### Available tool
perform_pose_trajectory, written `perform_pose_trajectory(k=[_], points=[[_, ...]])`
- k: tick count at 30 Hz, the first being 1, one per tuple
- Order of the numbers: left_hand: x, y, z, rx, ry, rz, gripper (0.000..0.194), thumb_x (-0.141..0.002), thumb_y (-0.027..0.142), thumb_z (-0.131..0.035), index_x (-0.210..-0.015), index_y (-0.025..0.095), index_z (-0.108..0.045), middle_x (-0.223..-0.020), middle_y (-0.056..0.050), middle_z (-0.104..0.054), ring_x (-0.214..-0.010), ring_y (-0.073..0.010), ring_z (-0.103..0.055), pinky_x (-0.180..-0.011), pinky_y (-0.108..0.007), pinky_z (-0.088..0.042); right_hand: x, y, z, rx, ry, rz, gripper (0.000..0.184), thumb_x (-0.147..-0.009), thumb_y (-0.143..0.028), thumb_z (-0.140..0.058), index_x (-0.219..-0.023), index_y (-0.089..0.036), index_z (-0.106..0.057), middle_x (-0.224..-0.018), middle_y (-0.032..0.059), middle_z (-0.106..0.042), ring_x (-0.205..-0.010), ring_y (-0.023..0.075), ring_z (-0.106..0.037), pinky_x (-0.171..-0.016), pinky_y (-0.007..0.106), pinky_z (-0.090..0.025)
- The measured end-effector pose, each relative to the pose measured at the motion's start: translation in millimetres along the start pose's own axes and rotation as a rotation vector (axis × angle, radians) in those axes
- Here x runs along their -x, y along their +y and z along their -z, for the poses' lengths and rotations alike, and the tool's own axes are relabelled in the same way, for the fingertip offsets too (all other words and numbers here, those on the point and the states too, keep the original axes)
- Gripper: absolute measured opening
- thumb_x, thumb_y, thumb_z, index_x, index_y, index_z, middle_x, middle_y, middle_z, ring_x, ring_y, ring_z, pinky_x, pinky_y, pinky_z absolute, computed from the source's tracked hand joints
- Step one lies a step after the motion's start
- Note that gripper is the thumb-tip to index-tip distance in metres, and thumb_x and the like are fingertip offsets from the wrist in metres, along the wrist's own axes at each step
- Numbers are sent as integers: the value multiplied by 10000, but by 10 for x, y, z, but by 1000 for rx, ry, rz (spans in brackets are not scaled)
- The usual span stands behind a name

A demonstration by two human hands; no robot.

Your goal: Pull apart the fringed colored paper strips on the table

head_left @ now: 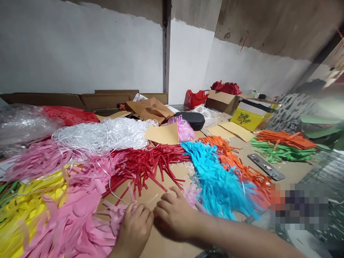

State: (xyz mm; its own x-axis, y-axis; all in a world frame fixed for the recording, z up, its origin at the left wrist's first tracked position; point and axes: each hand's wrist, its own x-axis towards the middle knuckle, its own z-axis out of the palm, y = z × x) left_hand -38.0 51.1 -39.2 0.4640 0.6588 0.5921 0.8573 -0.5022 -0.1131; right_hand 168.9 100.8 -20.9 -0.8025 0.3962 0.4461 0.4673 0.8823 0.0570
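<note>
My left hand point(136, 227) is low in the middle, fingers closed on a pale pink fringed tassel point(116, 215); one strip sticks up above the fingertips. Beside it, touching or nearly touching, my right hand point(174, 216) has its fingers curled in; what they hold, if anything, is hidden. A thin white string point(111, 190) trails close to my left hand. Pink fringe point(77, 218) lies left of the hands and dark red fringe point(145, 163) beyond them. Past my right hand are lilac strips point(192, 193) and bright blue fringe point(217, 179).
Yellow fringe point(40, 200) is at the left, a heap of white string point(104, 132) behind. Orange fringe point(231, 157), a phone point(266, 166) and a green fringe bundle point(282, 152) lie right. Farther back are a black case point(192, 120), a yellow box point(249, 116) and a cardboard box point(221, 102).
</note>
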Motion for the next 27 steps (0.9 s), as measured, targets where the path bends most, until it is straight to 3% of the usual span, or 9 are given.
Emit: perform_pose_trajectory(k=[3, 7, 10, 12, 14, 16, 20, 24, 27], points=[[-19, -27, 72, 33, 34, -28, 479, -1042, 130, -283, -825, 202, -705, -681, -11, -630, -758, -207, -548, -931, -461, -355, 1, -1, -106, 28, 34, 10, 116, -975, -195, -594, -868, -166, -628, -707, 10, -656, -730, 192, -522, -838, 418, -319], [-52, -159, 154, 173, 59, -146, 438, -1063, 127, -281, -1040, 225, -707, -653, 49, -595, -661, -136, -548, -975, -386, -379, 52, 126, -152, -52, 39, 64, 104, -1027, -192, -552, -1090, -161, -629, -765, -3, -708, -691, 169, -545, -773, 375, -320], [-45, -207, 164, 218, 65, -160, 405, -1072, 157, -300, -1035, 195, -702, -689, 35, -622, -664, -117, -554, -814, -280, -410, 96, 193, -144, -101, 37, 25, 102, -1026, -220, -559, -1064, -163, -634, -743, -3, -704, -662, 157, -556, -748, 360, -329], [-20, -179, 151, 195, 97, -132, 426, -1072, 169, -294, -975, 191, -709, -790, -6, -696, -768, -144, -583, -783, -300, -396, 121, 217, -121, -106, 47, 61, 108, -1030, -210, -554, -982, -167, -641, -825, 18, -733, -732, 152, -589, -769, 360, -332], [10, -124, 140, 178, 137, -114, 474, -1071, 161, -267, -914, 206, -713, -857, -19, -742, -855, -176, -593, -863, -356, -379, 147, 231, -83, -77, 51, 123, 117, -1036, -194, -556, -972, -169, -652, -944, 31, -753, -822, 160, -599, -792, 372, -325], [35, -79, 144, 167, 152, -92, 512, -1075, 164, -248, -863, 221, -711, -808, -5, -744, -875, -188, -591, -925, -396, -354, 173, 242, -43, -57, 20, 136, 103, -1034, -203, -573, -1015, -175, -671, -955, 28, -752, -833, 171, -581, -789, 382, -315], [71, -134, 185, 261, 64, -70, 495, -1086, 254, -268, -847, 237, -701, -745, 17, -710, -841, -176, -587, -916, -371, -387, 204, 273, -12, -186, -93, 31, 75, -1002, -256, -646, -1021, -224, -710, -948, -2, -758, -865, 173, -574, -801, 380, -303], [145, -287, 175, 459, -105, -14, 265, -1014, 163, -479, -915, 260, -704, -763, 32, -685, -783, -148, -595, -709, -275, -443, 184, 298, -16, -417, -186, -197, 46, -929, -244, -740, -883, -241, -737, -940, -23, -760, -897, 164, -604, -822, 352, -314], [207, -312, 125, 452, -236, 89, 155, -917, 160, -657, -879, 296, -721, -788, 50, -697, -791, -159, -628, -708, -291, -454, 160, 295, 8, -462, -217, -250, 26, -917, -218, -747, -893, -228, -748, -932, -6, -751, -906, 164, -621, -841, 326, -352]])
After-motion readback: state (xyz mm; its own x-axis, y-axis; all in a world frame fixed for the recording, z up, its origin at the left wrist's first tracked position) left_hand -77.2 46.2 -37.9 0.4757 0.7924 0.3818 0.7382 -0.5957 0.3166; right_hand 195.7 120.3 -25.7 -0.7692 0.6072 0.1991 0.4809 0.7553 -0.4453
